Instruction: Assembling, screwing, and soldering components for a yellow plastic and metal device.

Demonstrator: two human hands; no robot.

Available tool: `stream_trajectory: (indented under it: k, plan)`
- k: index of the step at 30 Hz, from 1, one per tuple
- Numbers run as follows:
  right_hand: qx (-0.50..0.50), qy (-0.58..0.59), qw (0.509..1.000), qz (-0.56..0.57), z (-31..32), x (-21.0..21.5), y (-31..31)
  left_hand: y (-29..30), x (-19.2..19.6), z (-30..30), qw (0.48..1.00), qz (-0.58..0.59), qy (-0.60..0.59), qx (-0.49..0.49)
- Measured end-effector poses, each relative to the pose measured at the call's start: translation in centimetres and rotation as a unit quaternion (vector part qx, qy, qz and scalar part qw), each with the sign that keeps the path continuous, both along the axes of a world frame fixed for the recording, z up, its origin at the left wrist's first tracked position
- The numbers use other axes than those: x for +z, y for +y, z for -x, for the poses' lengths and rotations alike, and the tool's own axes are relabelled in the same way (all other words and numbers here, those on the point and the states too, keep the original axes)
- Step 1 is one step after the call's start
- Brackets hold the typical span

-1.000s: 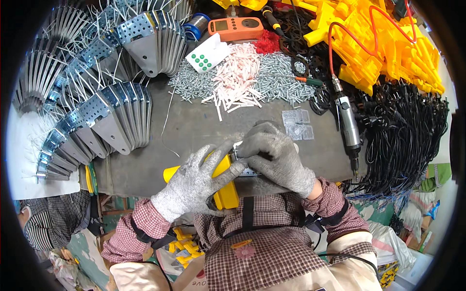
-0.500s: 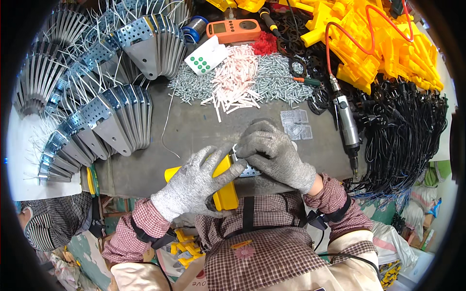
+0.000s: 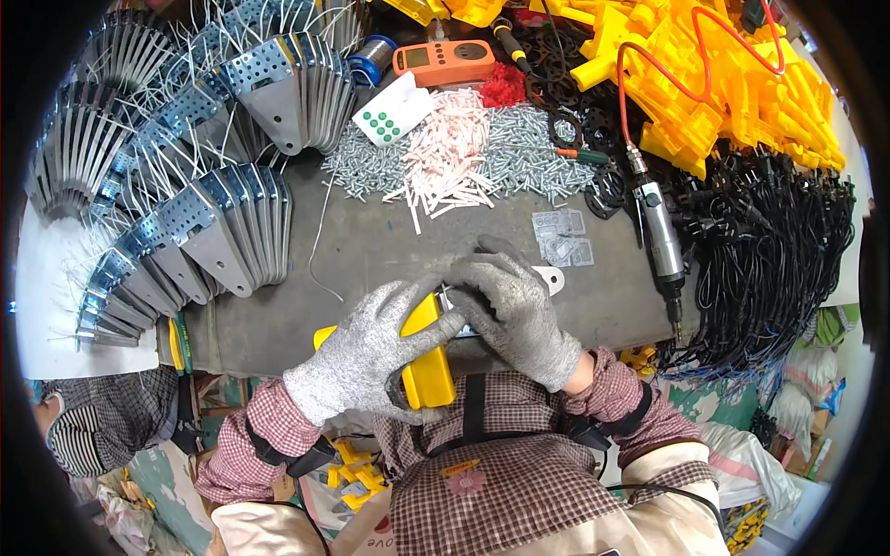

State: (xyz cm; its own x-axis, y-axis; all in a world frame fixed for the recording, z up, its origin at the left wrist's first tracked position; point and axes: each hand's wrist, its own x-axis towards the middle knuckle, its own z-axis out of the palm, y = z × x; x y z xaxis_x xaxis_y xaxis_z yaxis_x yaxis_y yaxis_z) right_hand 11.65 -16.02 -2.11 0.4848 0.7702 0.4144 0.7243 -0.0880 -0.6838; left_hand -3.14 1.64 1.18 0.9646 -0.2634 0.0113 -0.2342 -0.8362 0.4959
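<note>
Gloved in grey, my left hand [image 3: 357, 347] is closed around a yellow plastic housing [image 3: 427, 366] at the table's front edge. My right hand [image 3: 514, 310], in a grey glove too, bends its fingers over a metal bracket [image 3: 553, 280] against the housing's right side. The bracket's rounded end, with a hole in it, sticks out past the right hand's knuckles. A small bit of its metal shows between the two hands. My right fingertips and the spot where bracket meets housing are mostly hidden.
Metal brackets with white wires [image 3: 218, 236] stand in rows at left. Screws [image 3: 533, 148] and pale pink sleeves [image 3: 448, 148] lie in heaps ahead. At right are an air screwdriver [image 3: 660, 232], black cables [image 3: 769, 269] and yellow housings [image 3: 732, 83]. Small clear plastic pieces [image 3: 561, 237] lie nearer.
My right hand has shifted slightly toward me and left, and its fingers have changed position. More of the bracket's rounded end now shows. The left hand keeps its hold on the yellow housing.
</note>
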Motion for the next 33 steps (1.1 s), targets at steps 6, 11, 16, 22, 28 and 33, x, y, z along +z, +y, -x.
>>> stream_trajectory:
  k: [6, 11, 16, 22, 28, 33]
  plan:
    - [0.036, 0.003, 0.999, 0.014, 1.3, 1.0, -0.8, -1.2, -1.5, 0.5, 0.997, -0.076, -0.023, 0.020]
    - [-0.002, -0.158, 0.967, 0.199, -8.1, 3.9, -3.4, -1.2, -1.4, 0.3, 0.998, -0.057, -0.022, 0.022]
    - [-0.023, -0.322, 0.880, 0.347, -11.8, 3.4, -2.9, -1.1, -1.4, 0.0, 0.998, -0.052, -0.033, 0.014]
    - [0.053, 0.080, 0.984, 0.151, -6.9, 4.8, -3.0, -0.9, -1.8, 0.7, 0.998, -0.055, -0.011, 0.037]
    - [0.155, 0.060, 0.986, 0.013, -1.6, 0.3, -3.0, -1.1, -0.7, 0.6, 0.999, 0.006, 0.017, 0.052]
    - [0.175, -0.041, 0.984, 0.011, -1.8, 0.2, -3.0, -1.4, -1.1, 0.6, 0.998, 0.012, 0.003, 0.057]
